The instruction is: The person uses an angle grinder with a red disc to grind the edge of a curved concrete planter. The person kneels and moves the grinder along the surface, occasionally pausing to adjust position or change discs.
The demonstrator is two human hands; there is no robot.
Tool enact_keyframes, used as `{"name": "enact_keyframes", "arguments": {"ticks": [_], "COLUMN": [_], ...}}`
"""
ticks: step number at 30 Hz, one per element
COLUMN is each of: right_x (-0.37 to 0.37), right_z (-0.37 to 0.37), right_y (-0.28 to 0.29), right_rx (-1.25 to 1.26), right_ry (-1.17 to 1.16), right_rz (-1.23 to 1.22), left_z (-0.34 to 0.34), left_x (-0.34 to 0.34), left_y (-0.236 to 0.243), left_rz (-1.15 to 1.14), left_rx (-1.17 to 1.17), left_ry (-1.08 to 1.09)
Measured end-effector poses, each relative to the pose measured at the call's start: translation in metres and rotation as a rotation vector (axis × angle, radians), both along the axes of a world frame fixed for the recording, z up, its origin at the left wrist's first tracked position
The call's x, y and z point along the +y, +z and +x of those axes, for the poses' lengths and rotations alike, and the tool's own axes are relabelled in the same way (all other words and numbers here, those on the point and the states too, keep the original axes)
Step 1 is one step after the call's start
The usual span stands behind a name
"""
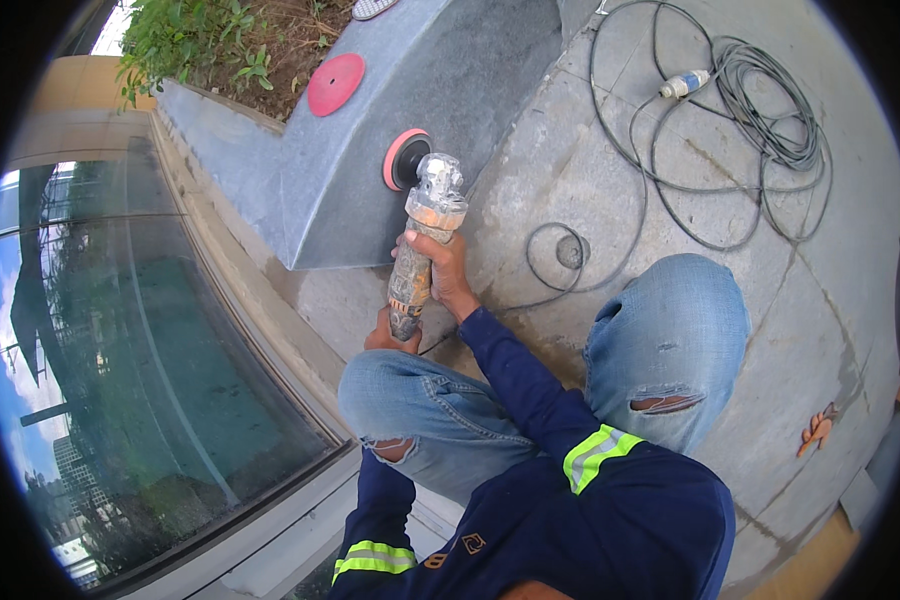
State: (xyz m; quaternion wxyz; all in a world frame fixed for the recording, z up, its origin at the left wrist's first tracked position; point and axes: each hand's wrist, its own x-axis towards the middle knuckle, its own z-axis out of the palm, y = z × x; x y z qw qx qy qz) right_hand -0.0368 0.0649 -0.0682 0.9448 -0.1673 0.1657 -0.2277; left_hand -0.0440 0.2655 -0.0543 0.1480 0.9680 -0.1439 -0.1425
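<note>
I hold a dusty angle grinder [432,205] fitted with a pink-and-black round pad [402,160], which is against or very near the sloped grey face of a stone ledge [340,210]. My right hand [442,262] is wrapped round the middle of the grinder's body. My left hand [388,338] grips its rear end, partly hidden by the tool and my left knee. A separate pink round pad [336,84] lies on the ledge's top, beside the planter.
Coiled cable [770,110] with a plug connector [684,84] lies on concrete paving [800,310] at right. A planter [240,55] with soil and leaves is at upper left. A glass panel [140,390] borders the left. A small orange object [815,430] lies at right.
</note>
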Motion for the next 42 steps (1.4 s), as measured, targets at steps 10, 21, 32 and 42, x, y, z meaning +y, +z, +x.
{"name": "enact_keyframes", "arguments": {"ticks": [10, 21, 32, 42], "right_x": [-0.037, -0.042, -0.07, -0.083], "right_z": [0.017, 0.019, 0.029, 0.039], "right_y": [-0.002, 0.04, 0.01, 0.036], "right_rx": [0.003, -0.066, -0.011, -0.057], "right_ry": [-0.077, -0.086, -0.118, -0.167], "right_rz": [0.07, -0.081, 0.086, 0.035], "left_z": [0.023, 0.038, 0.045, 0.059], "left_x": [-0.02, -0.024, -0.049, -0.069], "left_y": [-0.002, 0.023, 0.028, 0.053], "left_rz": [0.006, -0.332, -0.202, -0.218], "left_rx": [-0.133, 0.102, 0.063, 0.016], "left_ry": [-0.152, -0.238, -0.302, -0.323]}}
